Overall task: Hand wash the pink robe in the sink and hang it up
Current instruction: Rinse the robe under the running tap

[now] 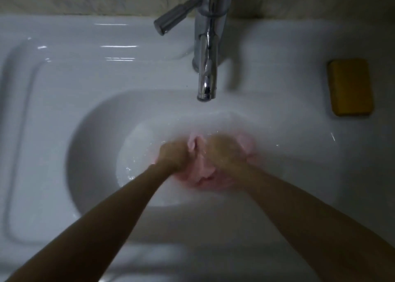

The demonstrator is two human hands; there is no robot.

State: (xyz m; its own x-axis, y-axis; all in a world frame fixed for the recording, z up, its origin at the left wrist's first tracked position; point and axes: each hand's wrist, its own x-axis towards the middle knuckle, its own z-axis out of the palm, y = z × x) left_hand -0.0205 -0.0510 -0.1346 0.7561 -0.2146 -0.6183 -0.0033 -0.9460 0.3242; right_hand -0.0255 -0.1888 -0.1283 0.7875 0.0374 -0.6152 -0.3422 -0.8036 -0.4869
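The pink robe lies bunched and wet in the bowl of the white sink, below the tap. My left hand grips a fold of it on the left side. My right hand grips the bundle from the right, its fingers curled into the cloth and blurred by motion. The two hands sit close together, knuckles nearly touching, with a ridge of pink cloth standing up between them. Much of the robe is hidden under my hands and forearms.
A chrome tap with a side lever stands at the back, its spout over the bowl; no stream is visible. A yellow soap bar lies on the right ledge. A shallow recessed shelf runs along the left.
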